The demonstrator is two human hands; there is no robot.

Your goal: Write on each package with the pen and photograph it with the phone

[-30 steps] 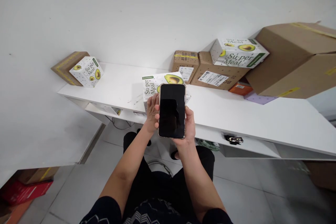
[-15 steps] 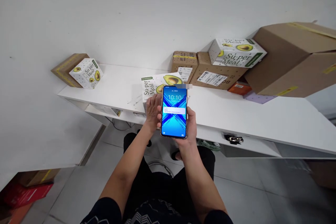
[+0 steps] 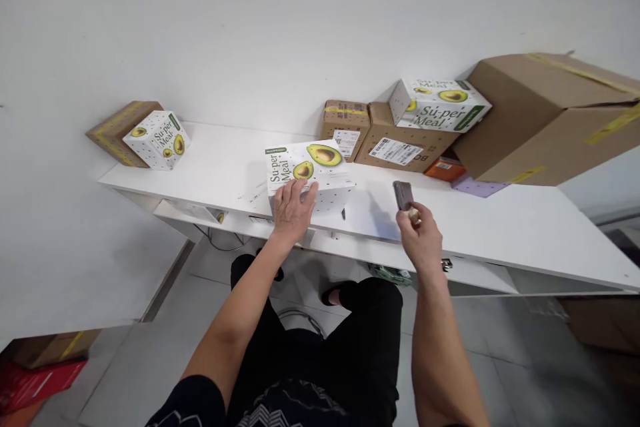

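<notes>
A white "Su-per Meal" box (image 3: 327, 170) with avocado pictures sits near the front edge of the white table. My left hand (image 3: 293, 210) lies on the near edge of its top, fingers spread and gripping nothing. To the right, above the tabletop, my right hand (image 3: 421, 237) is closed around the lower end of a phone (image 3: 403, 195). The phone is tilted, so its screen is hidden from me and only a dark grey side shows.
At the table's (image 3: 225, 153) left end, a smaller avocado box (image 3: 159, 140) leans by a brown carton (image 3: 123, 137). Along the wall on the right stand taped cartons (image 3: 345, 127), another avocado box (image 3: 440, 105), a purple box (image 3: 477, 185) and a big brown carton (image 3: 545, 113).
My right hand has carried the phone to the right and turned its lit screen out of sight. My left hand has left the phone's side and now rests on the avocado box.
</notes>
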